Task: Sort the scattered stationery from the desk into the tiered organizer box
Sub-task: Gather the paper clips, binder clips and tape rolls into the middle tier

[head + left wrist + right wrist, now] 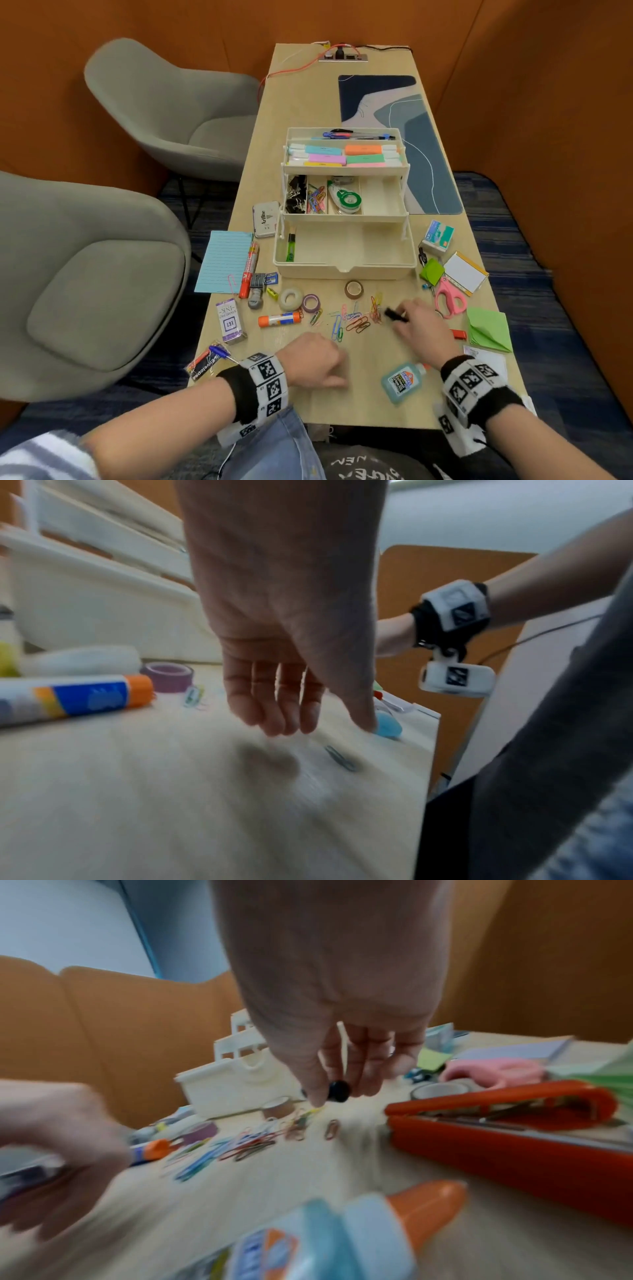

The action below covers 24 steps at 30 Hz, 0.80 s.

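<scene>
The cream tiered organizer box (344, 265) stands open mid-desk, with highlighters in an upper tier, clips and correction tape in the middle tier, and one green item in the bottom tray. Coloured paper clips (356, 320) lie scattered in front of it. My right hand (397, 317) hovers over their right end and pinches a small black object (339, 1091) between thumb and fingers. My left hand (329, 373) hangs low over the desk's front, its fingers (274, 718) loosely curled and holding nothing, with a single paper clip (341, 758) just beneath.
A glue stick (279, 319), three tape rolls (291, 298), a red marker (249, 270) and a blue notepad (224, 261) lie to the left. A glue bottle (400, 382), orange stapler (496, 1137), pink scissors (449, 301) and green paper (488, 329) lie to the right. Grey chairs stand left of the desk.
</scene>
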### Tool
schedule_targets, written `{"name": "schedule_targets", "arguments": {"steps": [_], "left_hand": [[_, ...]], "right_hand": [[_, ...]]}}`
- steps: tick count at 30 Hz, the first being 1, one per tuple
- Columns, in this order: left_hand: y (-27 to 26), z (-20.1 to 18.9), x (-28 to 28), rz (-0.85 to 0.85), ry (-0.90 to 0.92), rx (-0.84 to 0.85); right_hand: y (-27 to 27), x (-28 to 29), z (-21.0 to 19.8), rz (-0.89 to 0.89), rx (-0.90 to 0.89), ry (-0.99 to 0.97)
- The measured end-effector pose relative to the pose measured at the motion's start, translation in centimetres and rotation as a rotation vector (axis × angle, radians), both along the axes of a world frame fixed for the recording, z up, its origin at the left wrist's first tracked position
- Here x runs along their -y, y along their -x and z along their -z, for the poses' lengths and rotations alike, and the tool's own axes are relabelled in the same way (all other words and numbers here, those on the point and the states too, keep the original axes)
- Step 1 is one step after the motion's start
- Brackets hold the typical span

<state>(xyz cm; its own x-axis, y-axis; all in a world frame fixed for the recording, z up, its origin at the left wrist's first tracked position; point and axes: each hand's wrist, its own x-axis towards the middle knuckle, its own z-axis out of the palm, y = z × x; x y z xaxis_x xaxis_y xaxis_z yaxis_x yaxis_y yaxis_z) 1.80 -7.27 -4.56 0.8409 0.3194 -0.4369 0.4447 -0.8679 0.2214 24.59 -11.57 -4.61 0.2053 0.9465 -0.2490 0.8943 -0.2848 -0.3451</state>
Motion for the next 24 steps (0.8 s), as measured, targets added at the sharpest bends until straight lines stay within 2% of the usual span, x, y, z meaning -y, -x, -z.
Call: {"name": "schedule_targets", "arguments": {"steps": [3, 7, 10, 14, 17, 20, 24], "left_hand": [[-1.2, 0.5, 0.3, 0.016, 0.106, -0.048], [-2.6, 1.0, -0.7, -0.145, 0.185, 0.013], [-3.2, 0.9, -1.8, -0.231, 0.146, 0.088], [-3.3, -0.1, -2.4, -0.277, 0.009, 0.190], [-1.1, -0.9, -2.9, -0.391, -0.110, 0.292], [2.4, -0.7, -3.3, -0.571, -0.205, 0.238], [4.8, -0.4, -2.9, -0.669, -0.237, 0.054]], "right_hand": [[-1.6, -1.1, 0.5, 0.139, 0.076, -0.022], [-1.9, -1.7, 0.9, 0.174, 0.148, 0.020], [-1.1, -1.5, 0.7, 0.147, 0.187, -0.027], [1.4, -1.4, 0.5, -0.032, 0.070, -0.148], [3.6, -1.3, 0.5, -0.186, 0.047, -0.165], [6.4, -1.6, 0.8, -0.381, -0.009, -0.112], [10.0, -2.5, 0.9, -0.553, 0.010, -0.050]]}}
